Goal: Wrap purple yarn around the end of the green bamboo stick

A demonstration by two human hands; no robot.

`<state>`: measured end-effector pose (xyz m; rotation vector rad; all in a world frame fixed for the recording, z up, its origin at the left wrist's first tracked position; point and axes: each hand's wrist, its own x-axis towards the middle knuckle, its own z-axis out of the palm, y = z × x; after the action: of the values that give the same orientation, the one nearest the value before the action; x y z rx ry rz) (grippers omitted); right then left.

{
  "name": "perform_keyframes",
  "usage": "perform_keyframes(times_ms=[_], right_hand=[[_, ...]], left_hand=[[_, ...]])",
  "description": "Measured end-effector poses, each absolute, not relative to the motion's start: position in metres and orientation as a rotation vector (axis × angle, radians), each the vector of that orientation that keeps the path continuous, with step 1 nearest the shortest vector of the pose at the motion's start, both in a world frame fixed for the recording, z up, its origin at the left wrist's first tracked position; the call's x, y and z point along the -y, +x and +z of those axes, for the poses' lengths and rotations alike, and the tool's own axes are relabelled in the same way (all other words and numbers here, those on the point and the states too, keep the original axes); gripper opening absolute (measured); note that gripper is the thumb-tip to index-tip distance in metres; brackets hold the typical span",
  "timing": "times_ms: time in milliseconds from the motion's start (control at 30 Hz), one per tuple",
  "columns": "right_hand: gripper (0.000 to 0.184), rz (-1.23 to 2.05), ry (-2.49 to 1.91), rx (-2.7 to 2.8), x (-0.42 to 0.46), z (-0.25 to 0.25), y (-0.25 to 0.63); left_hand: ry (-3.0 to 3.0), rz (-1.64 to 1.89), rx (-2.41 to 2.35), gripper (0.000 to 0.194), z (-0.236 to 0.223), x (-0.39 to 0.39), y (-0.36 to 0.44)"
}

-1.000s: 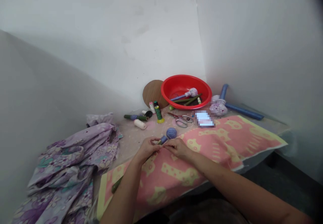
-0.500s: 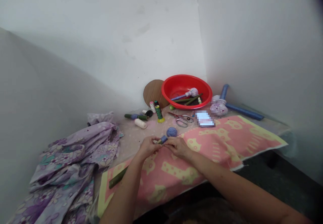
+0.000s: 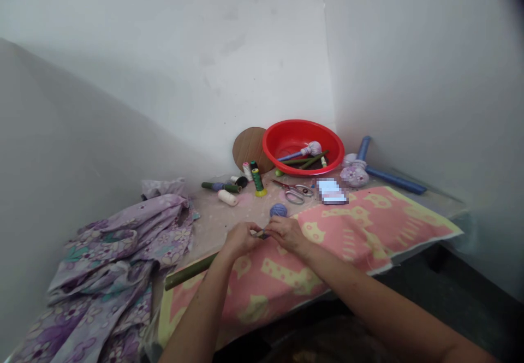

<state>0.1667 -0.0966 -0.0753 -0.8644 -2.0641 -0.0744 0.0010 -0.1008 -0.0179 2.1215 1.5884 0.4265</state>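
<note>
Left hand point(image 3: 241, 240) grasps green stick point(image 3: 191, 271); right hand point(image 3: 287, 233) pinches at far end. Blue yarn ball point(image 3: 279, 210) between hands and scissors point(image 3: 291, 186); red basin point(image 3: 282, 136) behind.

I watch through one camera on the wearer's head, facing forward and down: the bare left hand point(image 3: 241, 239) and bare right hand point(image 3: 289, 233) fairly near, the round red plastic basin point(image 3: 297, 132) farther off, smooth white walls point(image 3: 188, 63) behind.

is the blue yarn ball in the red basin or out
Out: the blue yarn ball sits just beyond the right hand, apart from the red basin.
</note>
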Motion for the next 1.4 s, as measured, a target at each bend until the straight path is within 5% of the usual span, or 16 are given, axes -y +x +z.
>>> perform_keyframes(times_ms=[400, 800, 1200, 1400], right_hand=[[0.025, 0.109, -0.884, 2.092, 0.091, -0.076, 0.168], [0.027, 1.047, -0.793, 1.939, 0.082, -0.078, 0.173], [0.010, 1.344, -0.778, 1.537, 0.078, -0.079, 0.172], [0.015, 1.403, -0.700, 1.527, 0.082, -0.076, 0.169]], left_hand=[[2.203, 0.299, -1.416, 0.029, -0.017, 0.109, -0.004], [2.301, 0.192, -1.281, 0.026, -0.005, 0.126, 0.000], [1.984, 0.489, -1.110, 0.030, -0.006, 0.125, 0.002], [1.845, 0.619, -1.112, 0.033, -0.003, 0.122, 0.004]])
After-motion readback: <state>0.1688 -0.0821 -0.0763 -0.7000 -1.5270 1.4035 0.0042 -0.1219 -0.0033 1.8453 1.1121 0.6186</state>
